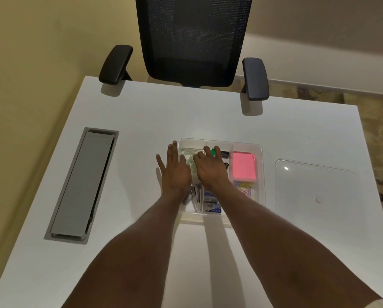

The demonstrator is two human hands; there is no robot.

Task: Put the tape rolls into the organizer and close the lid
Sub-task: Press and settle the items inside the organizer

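A clear plastic organizer (260, 174) sits uncovered on the white desk, divided into compartments. Clear tape rolls (189, 157) lie in its far left compartment, partly hidden by my hands. My left hand (175, 172) hovers flat over the organizer's left edge with fingers spread and nothing in it. My right hand (209, 166) reaches into the far middle of the organizer, fingers bent down over the tape rolls and a green item (213, 152); whether it grips anything is hidden. The clear lid (312, 187) lies flat on the desk to the right of the organizer.
Pink sticky notes (244, 166), coloured paper clips (245, 188) and staple boxes (210, 204) fill other compartments. A grey cable hatch (81, 185) is set into the desk at left. A black mesh chair (195, 41) stands at the desk's far edge.
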